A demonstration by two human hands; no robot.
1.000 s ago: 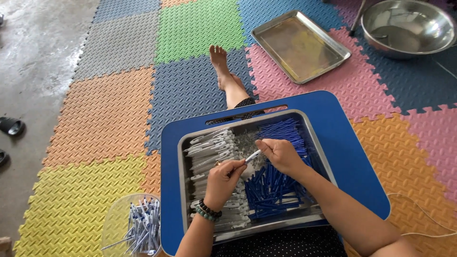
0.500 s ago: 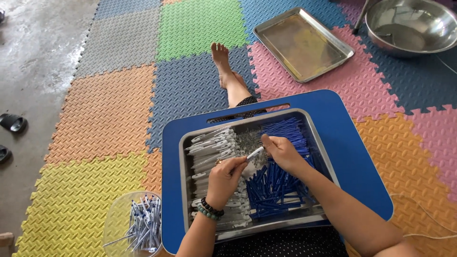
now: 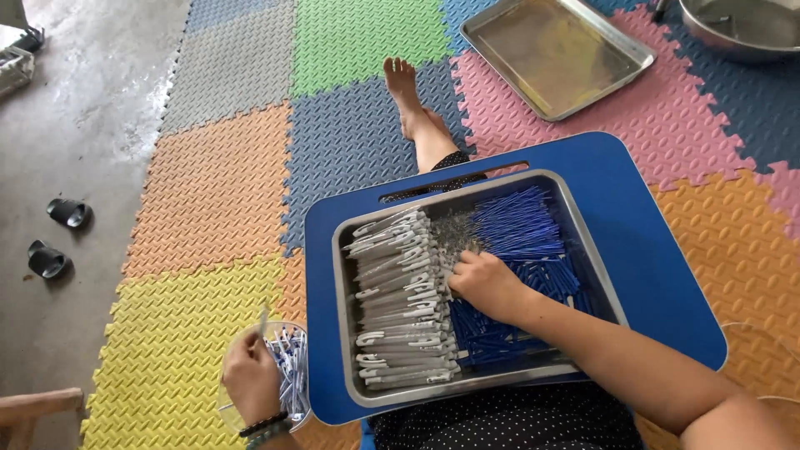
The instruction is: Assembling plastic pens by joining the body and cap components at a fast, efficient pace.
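Seated on a floor of interlocking foam mats [image 3: 225, 192] in grey, green, orange, yellow, pink and blue, with a blue lap tray [image 3: 658, 250] resting across the legs. Inside it, a rectangular metal tray [image 3: 587, 250]: pale grey pen barrels [image 3: 400, 308] with clips stacked along its left side, blue pen tubes [image 3: 521, 225] heaped toward its right side and far right corner, a small patch of tiny metal bits [image 3: 454, 233] near the middle of the far edge. Right hand [image 3: 487, 285] down in the middle of the metal tray, fingers curled at the seam between grey barrels and blue tubes; whether grasping one or only touching, cannot tell. Left hand [image 3: 250, 375] off the lap tray's near left corner, closed on a thin pale pen piece [image 3: 264, 319] pointing up, right over a clear round plastic container [image 3: 293, 375] of assembled blue-and-white pens on the yellow mat. Dark beaded bracelet [image 3: 262, 425] on the left wrist. Beyond the lap tray's far edge, a bare foot [image 3: 404, 92] on the blue mat, an empty flat metal tray [image 3: 558, 50] on the pink mat, and a steel bowl [image 3: 742, 25] at the far right. Pair of dark sandals [image 3: 54, 237] on the bare concrete at left.
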